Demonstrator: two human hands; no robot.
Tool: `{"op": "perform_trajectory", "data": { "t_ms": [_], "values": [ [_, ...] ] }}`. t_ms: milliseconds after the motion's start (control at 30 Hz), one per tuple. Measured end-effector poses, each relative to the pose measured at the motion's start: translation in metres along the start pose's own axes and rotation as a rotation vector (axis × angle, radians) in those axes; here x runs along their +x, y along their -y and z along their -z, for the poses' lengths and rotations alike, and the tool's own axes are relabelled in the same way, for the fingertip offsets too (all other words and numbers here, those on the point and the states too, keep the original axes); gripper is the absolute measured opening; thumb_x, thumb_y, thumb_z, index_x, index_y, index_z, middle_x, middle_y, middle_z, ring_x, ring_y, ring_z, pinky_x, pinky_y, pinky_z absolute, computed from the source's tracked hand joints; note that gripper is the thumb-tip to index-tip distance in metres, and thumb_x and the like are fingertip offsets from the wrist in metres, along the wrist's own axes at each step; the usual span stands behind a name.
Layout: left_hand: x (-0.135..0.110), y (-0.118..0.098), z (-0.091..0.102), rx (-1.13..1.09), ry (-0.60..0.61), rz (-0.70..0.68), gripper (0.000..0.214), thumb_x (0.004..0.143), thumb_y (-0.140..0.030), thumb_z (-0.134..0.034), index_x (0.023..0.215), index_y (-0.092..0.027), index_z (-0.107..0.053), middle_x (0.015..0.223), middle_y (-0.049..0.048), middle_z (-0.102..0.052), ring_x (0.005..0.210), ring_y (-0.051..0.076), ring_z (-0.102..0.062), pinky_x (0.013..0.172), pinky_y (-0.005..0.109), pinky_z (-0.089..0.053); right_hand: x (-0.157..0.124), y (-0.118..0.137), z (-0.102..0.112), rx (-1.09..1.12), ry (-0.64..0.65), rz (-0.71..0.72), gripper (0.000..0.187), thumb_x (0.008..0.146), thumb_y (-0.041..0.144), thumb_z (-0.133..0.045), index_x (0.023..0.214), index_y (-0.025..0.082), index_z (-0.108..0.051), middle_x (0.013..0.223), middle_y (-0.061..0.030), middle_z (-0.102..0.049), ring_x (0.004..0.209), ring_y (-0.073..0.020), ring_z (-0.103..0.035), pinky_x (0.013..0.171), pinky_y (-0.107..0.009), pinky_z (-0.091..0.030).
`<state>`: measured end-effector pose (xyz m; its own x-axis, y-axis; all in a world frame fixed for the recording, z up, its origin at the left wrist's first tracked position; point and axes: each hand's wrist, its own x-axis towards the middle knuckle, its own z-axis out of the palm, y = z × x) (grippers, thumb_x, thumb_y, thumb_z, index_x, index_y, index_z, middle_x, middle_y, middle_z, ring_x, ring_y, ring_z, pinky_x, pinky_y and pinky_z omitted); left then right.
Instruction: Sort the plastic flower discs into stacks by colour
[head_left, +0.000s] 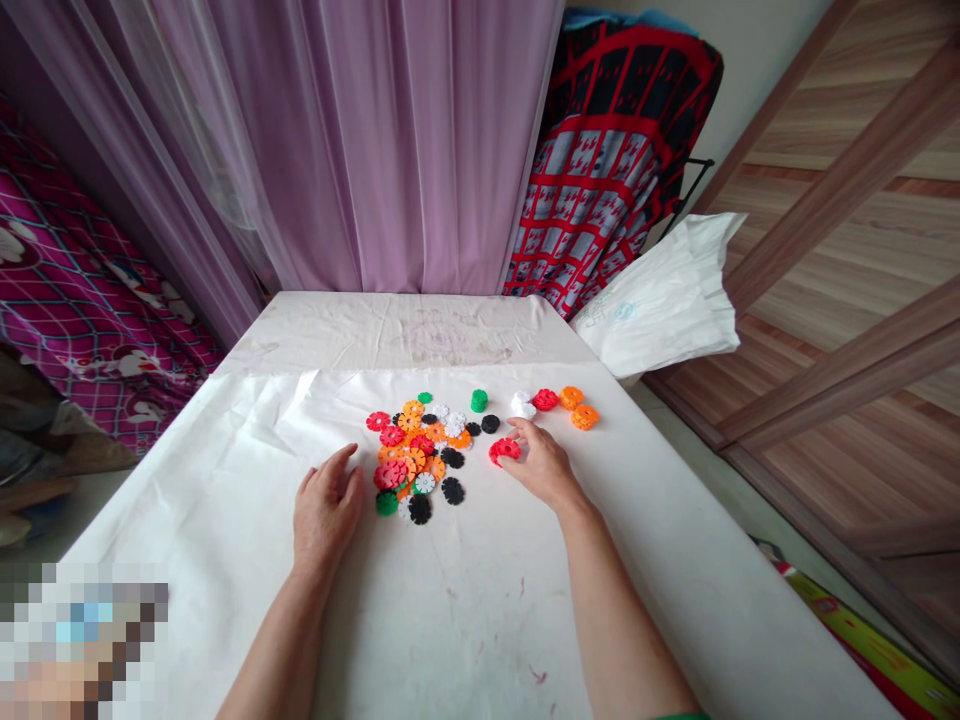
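Observation:
A loose pile of notched plastic discs (409, 455) in red, orange, black, white and green lies on the white-covered table. Left of the pile, my left hand (324, 505) rests with its thumb and fingers apart, holding nothing. On the pile's right side, my right hand (546, 468) has its thumb and fingertips on a small stack of red notched discs (503, 452). The underside of that stack sits at or near the cloth; I cannot tell if it touches. Just beyond it is a black disc stack (490, 424).
Behind my right hand stand a green stack (479, 401), a white stack (523, 404), another red stack (545, 400) and two orange stacks (578, 408). A white bag (667, 300) is beside the table's right edge. Purple curtains (420, 150) hang behind the table.

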<state>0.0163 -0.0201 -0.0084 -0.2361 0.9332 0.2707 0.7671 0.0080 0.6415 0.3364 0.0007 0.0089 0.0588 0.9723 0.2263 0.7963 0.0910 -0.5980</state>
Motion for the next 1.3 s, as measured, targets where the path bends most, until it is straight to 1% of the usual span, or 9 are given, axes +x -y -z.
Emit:
{"op": "perform_trajectory", "data": {
  "t_ms": [233, 400, 500, 600, 733, 800, 1067, 1200, 1300],
  "values": [
    [0.000, -0.001, 0.000, -0.022, 0.000, 0.020, 0.042, 0.084, -0.040, -0.047, 0.117, -0.026, -0.068, 0.094, 0.0039, -0.074, 0.079, 0.020, -0.066, 0.093, 0.039, -0.050, 0.000, 0.002, 0.000, -0.045, -0.005, 0.011, 0.049, 0.069, 0.023, -0.069, 0.117, 0.025, -0.063, 0.103, -0.0028, -0.071, 0.096, -0.0218, -0.065, 0.088, -0.037, -0.052],
    [0.000, -0.002, 0.001, -0.021, 0.027, 0.040, 0.044, 0.084, -0.040, -0.047, 0.119, -0.024, -0.068, 0.097, 0.0055, -0.074, 0.083, 0.022, -0.067, 0.094, 0.041, -0.050, 0.000, 0.020, 0.007, -0.015, -0.033, 0.111, 0.024, 0.076, 0.021, -0.063, 0.099, 0.025, -0.070, 0.104, -0.0029, -0.071, 0.100, -0.0203, -0.065, 0.089, -0.034, -0.051],
    [0.000, -0.002, 0.001, -0.021, 0.016, 0.039, 0.042, 0.084, -0.039, -0.048, 0.117, -0.025, -0.068, 0.096, 0.0047, -0.074, 0.083, 0.021, -0.067, 0.094, 0.040, -0.050, -0.005, 0.038, 0.003, -0.013, 0.102, 0.124, 0.012, 0.077, 0.018, -0.062, 0.082, 0.026, -0.070, 0.091, 0.0015, -0.072, 0.082, -0.0161, -0.066, 0.077, -0.028, -0.050],
    [0.000, -0.002, 0.000, -0.018, 0.009, 0.037, 0.041, 0.084, -0.039, -0.048, 0.118, -0.026, -0.068, 0.097, 0.0046, -0.074, 0.085, 0.022, -0.067, 0.094, 0.040, -0.050, -0.014, 0.058, -0.009, -0.045, 0.262, 0.106, 0.009, 0.076, 0.017, -0.066, 0.079, 0.025, -0.068, 0.086, 0.0036, -0.071, 0.068, -0.0128, -0.063, 0.070, -0.026, -0.046],
    [0.000, 0.000, -0.001, -0.019, 0.014, 0.033, 0.044, 0.084, -0.039, -0.047, 0.119, -0.024, -0.068, 0.098, 0.0059, -0.074, 0.093, 0.023, -0.067, 0.094, 0.040, -0.050, -0.026, 0.075, -0.026, -0.125, 0.349, 0.121, 0.019, 0.073, 0.021, -0.071, 0.091, 0.022, -0.065, 0.098, -0.0026, -0.070, 0.086, -0.0178, -0.064, 0.074, -0.028, -0.044],
    [0.000, 0.000, -0.002, -0.020, 0.012, 0.033, 0.044, 0.084, -0.039, -0.046, 0.119, -0.024, -0.068, 0.098, 0.0060, -0.074, 0.092, 0.023, -0.067, 0.094, 0.040, -0.050, -0.031, 0.075, -0.032, -0.162, 0.331, 0.125, 0.020, 0.075, 0.020, -0.069, 0.094, 0.021, -0.064, 0.098, -0.0048, -0.069, 0.092, -0.0198, -0.064, 0.077, -0.028, -0.044],
    [0.000, -0.001, -0.001, -0.021, 0.003, 0.024, 0.042, 0.084, -0.039, -0.047, 0.117, -0.025, -0.068, 0.099, 0.0052, -0.075, 0.085, 0.022, -0.067, 0.093, 0.040, -0.050, -0.046, 0.058, -0.047, -0.099, 0.157, 0.195, 0.016, 0.076, 0.012, -0.063, 0.089, 0.021, -0.063, 0.089, -0.0032, -0.070, 0.087, -0.0186, -0.064, 0.080, -0.028, -0.047],
    [0.000, -0.002, 0.000, -0.020, 0.009, 0.032, 0.044, 0.084, -0.039, -0.046, 0.119, -0.024, -0.068, 0.099, 0.0054, -0.075, 0.084, 0.021, -0.067, 0.093, 0.040, -0.050, -0.041, 0.049, -0.039, -0.025, 0.041, 0.247, 0.015, 0.077, 0.013, -0.061, 0.088, 0.023, -0.065, 0.092, -0.0028, -0.072, 0.091, -0.0188, -0.066, 0.083, -0.029, -0.049],
    [0.000, -0.003, 0.000, -0.018, 0.018, 0.024, 0.045, 0.084, -0.039, -0.045, 0.120, -0.023, -0.067, 0.095, 0.0051, -0.075, 0.082, 0.021, -0.066, 0.093, 0.041, -0.050, -0.017, 0.038, -0.023, -0.023, -0.083, 0.125, 0.019, 0.079, 0.018, -0.063, 0.097, 0.024, -0.065, 0.098, -0.0029, -0.074, 0.090, -0.0191, -0.067, 0.083, -0.030, -0.051]
  ]
}}
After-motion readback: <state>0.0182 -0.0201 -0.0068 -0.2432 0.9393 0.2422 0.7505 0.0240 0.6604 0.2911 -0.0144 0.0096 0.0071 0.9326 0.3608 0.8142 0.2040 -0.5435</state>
